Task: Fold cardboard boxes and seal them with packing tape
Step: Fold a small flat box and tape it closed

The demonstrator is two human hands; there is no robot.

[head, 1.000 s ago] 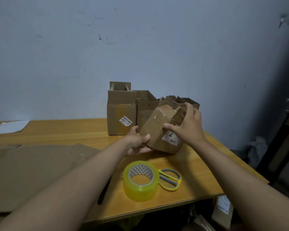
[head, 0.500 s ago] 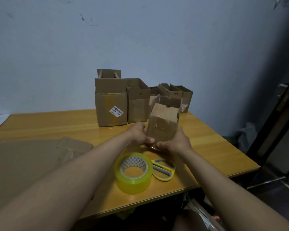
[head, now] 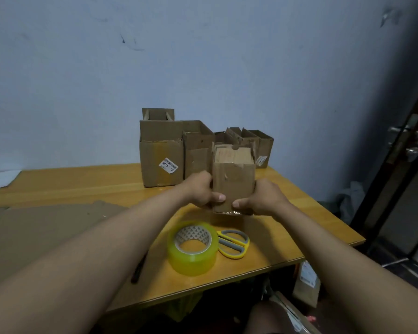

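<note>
Since half a second ago the small cardboard box [head: 233, 182] has been tipped further upright between the hands, its open top now facing the camera so the inner flaps show, and a strip of shiny tape shows along its bottom edge. Largest in view, the wooden table [head: 82, 186] runs from the left out to its right corner, with its near edge cutting diagonally below the tape. Flattened cardboard [head: 46, 232] covers the left part of the table, reaching the near edge. At the back against the wall stands a row of open boxes [head: 159, 160], just behind the held box. That box is upright above the table's middle, near the right half. The left hand [head: 198, 189] grips its left side, thumb curled onto the front face; the right hand [head: 263, 197] grips the right side, thumb pinching the lower front. Bare tabletop lies right of the hands toward the corner. Just in front, the yellow tape roll [head: 192, 248] stands near the near edge, touching the yellow scissors [head: 233, 244] on its right
</note>
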